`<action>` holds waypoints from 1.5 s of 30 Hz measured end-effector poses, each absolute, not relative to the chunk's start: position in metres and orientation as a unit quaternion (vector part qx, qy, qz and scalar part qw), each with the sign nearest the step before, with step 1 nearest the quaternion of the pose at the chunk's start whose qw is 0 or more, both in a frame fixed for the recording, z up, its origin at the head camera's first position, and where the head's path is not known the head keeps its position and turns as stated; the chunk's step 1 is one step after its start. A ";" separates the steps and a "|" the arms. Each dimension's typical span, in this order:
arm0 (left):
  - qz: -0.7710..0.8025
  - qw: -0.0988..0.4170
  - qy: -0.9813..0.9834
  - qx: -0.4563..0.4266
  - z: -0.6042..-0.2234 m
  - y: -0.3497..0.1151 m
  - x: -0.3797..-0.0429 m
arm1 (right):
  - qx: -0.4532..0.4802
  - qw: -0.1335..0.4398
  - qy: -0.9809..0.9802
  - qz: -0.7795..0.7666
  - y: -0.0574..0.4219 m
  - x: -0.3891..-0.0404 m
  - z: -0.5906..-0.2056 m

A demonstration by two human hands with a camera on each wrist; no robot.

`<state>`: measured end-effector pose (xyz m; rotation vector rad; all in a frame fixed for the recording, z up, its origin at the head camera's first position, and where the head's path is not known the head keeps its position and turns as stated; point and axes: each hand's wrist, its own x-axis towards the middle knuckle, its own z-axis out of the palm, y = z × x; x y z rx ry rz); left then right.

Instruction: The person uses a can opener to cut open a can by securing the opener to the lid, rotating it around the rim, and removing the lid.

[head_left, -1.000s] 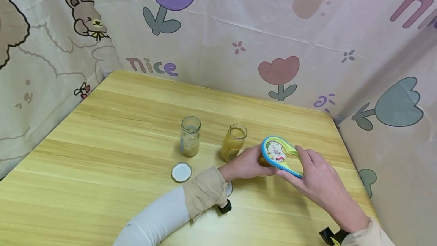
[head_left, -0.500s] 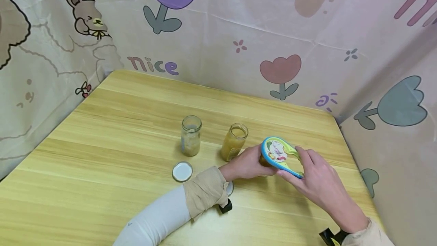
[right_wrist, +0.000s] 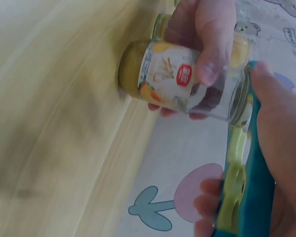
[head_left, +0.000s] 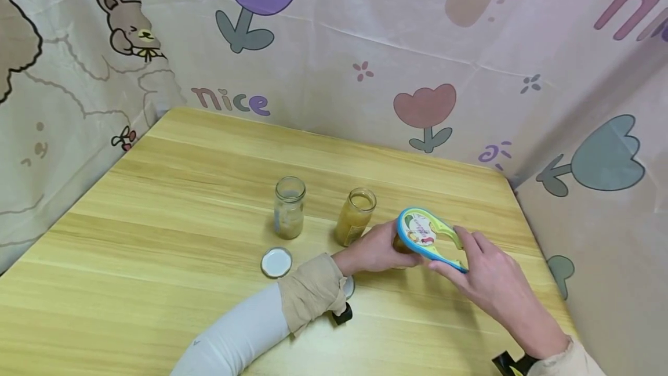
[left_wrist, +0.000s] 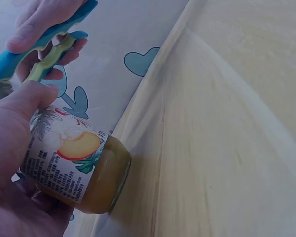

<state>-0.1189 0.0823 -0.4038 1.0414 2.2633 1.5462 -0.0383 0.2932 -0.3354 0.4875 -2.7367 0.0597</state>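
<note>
My left hand (head_left: 376,248) grips a labelled glass jar (left_wrist: 74,153) of yellowish-brown contents, its fingers wrapped round the side and its base close over the table. Fruit is printed on the label, plain in both wrist views. Across the top of this jar lies a blue and green jar opener (head_left: 420,230) with a round printed sticker. My right hand (head_left: 496,277) holds the opener by its two handles, thumb on one side and fingers on the other. The opener hides the jar's mouth in the head view.
Two lidless glass jars stand behind the left hand: a mostly empty one (head_left: 289,216) and a fuller yellow one (head_left: 355,222). One white-lined lid (head_left: 276,262) lies on the wooden table (head_left: 156,237); another lid (head_left: 349,287) is partly hidden by the left sleeve.
The right hand has shifted slightly to the right along the opener's handles. The left hand and its jar stay in place; the head view moves a little.
</note>
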 end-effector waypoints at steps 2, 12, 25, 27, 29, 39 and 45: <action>0.522 0.106 0.769 0.352 -0.404 0.082 -0.119 | 0.167 0.179 -0.969 0.020 0.293 -0.037 -0.337; 0.512 0.113 0.777 0.349 -0.404 0.080 -0.120 | 0.183 0.209 -0.961 0.012 0.296 -0.038 -0.342; 0.521 0.115 0.768 0.355 -0.403 0.084 -0.119 | 0.266 0.267 -0.926 0.006 0.307 -0.048 -0.346; 0.523 0.115 0.766 0.355 -0.403 0.084 -0.119 | 0.274 0.267 -0.924 0.007 0.309 -0.050 -0.346; 0.525 0.115 0.765 0.356 -0.403 0.084 -0.119 | 0.281 0.265 -0.922 0.007 0.310 -0.052 -0.346; 0.522 0.111 0.767 0.356 -0.403 0.083 -0.118 | 0.324 0.276 -0.905 0.008 0.317 -0.061 -0.347; 0.531 0.111 0.760 0.358 -0.404 0.084 -0.118 | 0.341 0.276 -0.898 0.019 0.320 -0.065 -0.348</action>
